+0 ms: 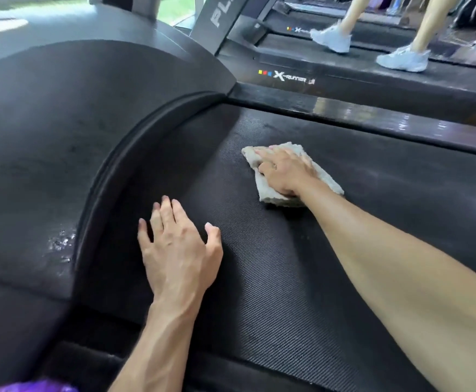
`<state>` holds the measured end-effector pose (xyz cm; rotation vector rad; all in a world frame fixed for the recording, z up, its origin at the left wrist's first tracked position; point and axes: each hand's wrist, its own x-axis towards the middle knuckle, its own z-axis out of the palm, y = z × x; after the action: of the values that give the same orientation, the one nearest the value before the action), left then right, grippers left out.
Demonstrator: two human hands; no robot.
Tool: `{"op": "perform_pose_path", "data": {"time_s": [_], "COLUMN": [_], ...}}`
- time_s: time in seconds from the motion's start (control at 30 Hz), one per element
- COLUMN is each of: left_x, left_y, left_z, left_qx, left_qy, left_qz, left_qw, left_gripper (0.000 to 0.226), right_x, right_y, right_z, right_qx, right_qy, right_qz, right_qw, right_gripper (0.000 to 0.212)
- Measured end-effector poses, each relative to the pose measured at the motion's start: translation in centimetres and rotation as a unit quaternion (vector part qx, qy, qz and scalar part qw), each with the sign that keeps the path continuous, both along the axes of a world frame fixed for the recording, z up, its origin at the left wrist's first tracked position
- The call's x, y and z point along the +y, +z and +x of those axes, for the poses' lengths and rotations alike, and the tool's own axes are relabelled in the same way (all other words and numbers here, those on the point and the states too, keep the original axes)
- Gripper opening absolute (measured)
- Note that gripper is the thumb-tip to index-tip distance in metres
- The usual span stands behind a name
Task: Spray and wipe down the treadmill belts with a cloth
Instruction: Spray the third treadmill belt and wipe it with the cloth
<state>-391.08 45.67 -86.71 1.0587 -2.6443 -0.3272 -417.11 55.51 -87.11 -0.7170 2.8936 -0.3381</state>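
A dark textured treadmill belt fills the middle of the head view. A crumpled beige cloth lies on the belt near its front end. My right hand lies on top of the cloth with fingers spread flat, pressing it to the belt. My left hand rests on the belt near the curved motor cover, fingers straight and holding nothing. No spray bottle is in view.
The curved black motor cover lies to the left, with wet droplets near its edge. The side rail borders the belt's far side. On the neighbouring treadmill a person's legs in pale blue shoes are walking.
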Motion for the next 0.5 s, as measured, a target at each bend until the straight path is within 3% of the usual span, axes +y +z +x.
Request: {"op": "perform_pose_path", "data": {"time_s": [0.17,0.27,0.33,0.43,0.5], "left_x": [-0.2,-0.3,-0.1,0.0,0.1], "left_y": [-0.1,-0.1,-0.1,-0.1,-0.1], "left_z": [-0.1,0.1,0.0,-0.2,-0.2], "left_qx": [-0.004,0.0,0.002,0.001,-0.002], "left_qy": [0.002,-0.001,0.003,0.004,0.002], "left_qz": [-0.004,-0.002,-0.007,-0.004,0.005], "left_qw": [1.0,1.0,1.0,1.0,1.0], "left_gripper": [0.079,0.079,0.078,0.078,0.079], "right_x": [-4.0,-1.1,1.7,3.4,1.7], "right_y": [1.1,0.4,0.1,0.3,0.8], "right_z": [3.6,4.8,3.5,1.0,-0.1], "right_qx": [0.009,0.009,0.008,0.01,0.002], "right_qy": [0.081,0.125,0.133,0.056,0.008], "right_qz": [-0.018,-0.032,-0.023,-0.006,0.0], "right_qw": [0.997,0.992,0.991,0.998,1.0], "right_gripper": [0.064,0.079,0.077,0.064,0.077]}}
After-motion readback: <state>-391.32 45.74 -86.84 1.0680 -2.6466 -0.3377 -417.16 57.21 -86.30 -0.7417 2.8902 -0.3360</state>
